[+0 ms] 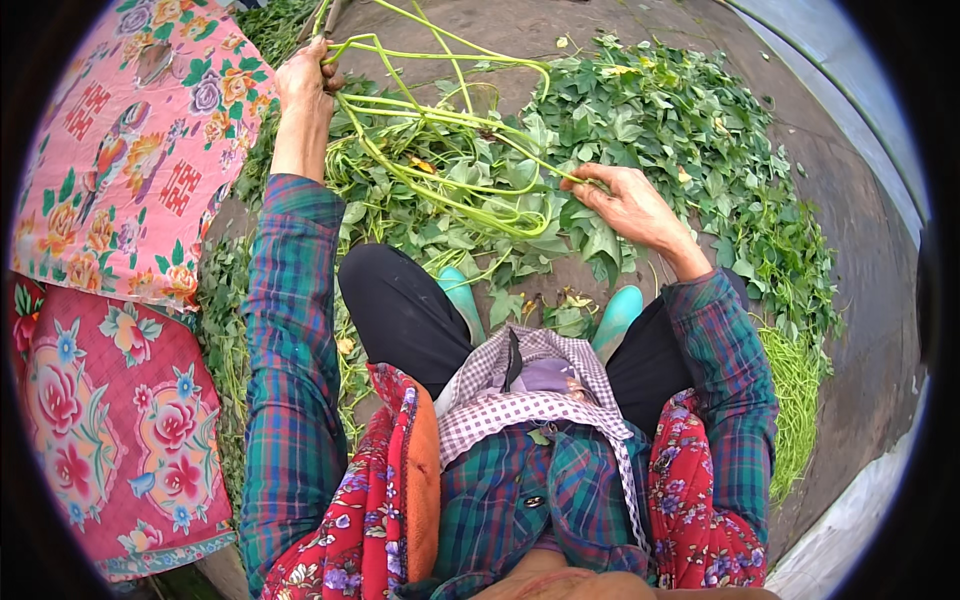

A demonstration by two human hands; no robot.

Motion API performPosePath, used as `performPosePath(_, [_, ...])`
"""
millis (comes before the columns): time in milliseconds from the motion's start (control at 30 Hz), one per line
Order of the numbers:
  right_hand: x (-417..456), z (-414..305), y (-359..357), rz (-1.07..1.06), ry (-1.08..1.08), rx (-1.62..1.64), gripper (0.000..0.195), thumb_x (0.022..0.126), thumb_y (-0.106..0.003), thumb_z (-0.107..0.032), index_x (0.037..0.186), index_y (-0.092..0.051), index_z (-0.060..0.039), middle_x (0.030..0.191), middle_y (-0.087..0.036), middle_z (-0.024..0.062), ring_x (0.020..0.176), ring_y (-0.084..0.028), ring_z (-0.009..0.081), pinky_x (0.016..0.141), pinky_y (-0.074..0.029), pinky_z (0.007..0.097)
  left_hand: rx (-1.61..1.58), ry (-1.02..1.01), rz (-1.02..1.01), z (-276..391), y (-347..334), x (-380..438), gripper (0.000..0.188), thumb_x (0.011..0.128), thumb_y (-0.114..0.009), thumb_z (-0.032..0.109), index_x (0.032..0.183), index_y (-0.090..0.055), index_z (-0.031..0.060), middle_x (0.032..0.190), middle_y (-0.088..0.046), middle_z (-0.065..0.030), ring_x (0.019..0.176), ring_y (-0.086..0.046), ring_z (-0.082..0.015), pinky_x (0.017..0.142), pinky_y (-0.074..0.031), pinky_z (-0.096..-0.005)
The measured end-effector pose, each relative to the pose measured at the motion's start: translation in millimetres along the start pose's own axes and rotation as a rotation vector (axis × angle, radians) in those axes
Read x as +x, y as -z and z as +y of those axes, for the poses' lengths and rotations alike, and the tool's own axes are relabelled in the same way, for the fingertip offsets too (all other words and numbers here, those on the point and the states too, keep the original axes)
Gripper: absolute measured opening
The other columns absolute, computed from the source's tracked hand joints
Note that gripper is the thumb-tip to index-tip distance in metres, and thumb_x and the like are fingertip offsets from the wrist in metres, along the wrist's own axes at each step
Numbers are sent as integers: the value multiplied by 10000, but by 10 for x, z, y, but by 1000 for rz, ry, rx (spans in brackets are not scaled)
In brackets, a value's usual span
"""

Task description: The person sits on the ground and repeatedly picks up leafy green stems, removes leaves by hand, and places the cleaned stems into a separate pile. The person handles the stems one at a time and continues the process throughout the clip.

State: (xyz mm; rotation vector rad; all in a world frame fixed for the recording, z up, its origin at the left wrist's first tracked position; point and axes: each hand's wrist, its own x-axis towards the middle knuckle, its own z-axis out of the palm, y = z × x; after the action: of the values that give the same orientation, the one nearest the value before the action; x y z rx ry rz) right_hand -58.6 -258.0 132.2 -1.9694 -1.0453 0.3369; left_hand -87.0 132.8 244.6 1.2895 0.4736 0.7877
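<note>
At the upper left, my left hand (309, 79) is closed around a bunch of long green plant stems (442, 180), which hang and loop to the right. My right hand (619, 199), lower and to the right, pinches the end of one stem between thumb and fingertips. A large lobed green leaf (600, 236) hangs just below those fingers; whether it joins the pinched stem I cannot tell. Beneath both hands lie loose leaves and stems (420, 157) on the ground. My left palm hides part of the bunch.
A broad heap of lobed leaves (645, 120) curves around the right side, ending in bare stems (791, 405). Pink floral cloths (150, 165) lie at the left beside more greenery (225, 300). Turquoise boots (619, 311) show between my knees. Pale sheeting (832, 67) edges the dark ground.
</note>
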Motion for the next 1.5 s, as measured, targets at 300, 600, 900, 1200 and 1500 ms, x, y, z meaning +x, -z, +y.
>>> performPosePath(300, [-180, -175, 169, -74, 15, -167, 169, 827, -543, -160, 891, -678, -82, 727, -657, 112, 661, -634, 277, 621, -482, 365, 22, 35, -16, -83, -40, -41, 151, 922, -583, 133, 871, -591, -9, 682, -463, -18, 517, -417, -102, 400, -320, -244])
performPosePath(600, [12, 289, 709, 429, -175, -748, 413, 839, -632, -332, 1225, -548, -213, 1160, -599, 122, 876, -651, 299, 667, -535, 415, 1, 33, -56, -23, -18, -85, 150, 918, -587, 136, 887, -612, -9, 683, -452, -10, 512, -399, -86, 395, -305, -227])
performPosePath(900, [183, -183, -607, 55, 211, -154, 588, 821, -658, -353, 1327, -487, -108, 1251, -560, 169, 1112, -564, 347, 935, -454, 428, 33, 172, -166, -198, -935, -903, 159, 912, -586, 122, 841, -615, -17, 626, -481, -8, 461, -395, -68, 362, -327, -200])
performPosePath(1200, [513, -162, -324, 127, -146, 711, 242, 920, -607, -238, 1034, -631, -26, 819, -643, 8, 702, -595, 81, 610, -506, 247, 471, -260, -439, -699, -1069, -1078, 518, 828, -679, 362, 1140, -598, -44, 927, -697, -121, 907, -652, -178, 767, -502, -294])
performPosePath(1500, [566, -87, -161, 237, -272, 722, 406, 923, -577, -386, 1203, -488, -105, 818, -593, 0, 601, -551, 82, 480, -456, 215, 150, 136, -745, -1161, -930, -1458, 336, 855, -672, 233, 1042, -621, -41, 832, -663, -71, 674, -614, -119, 533, -480, -250])
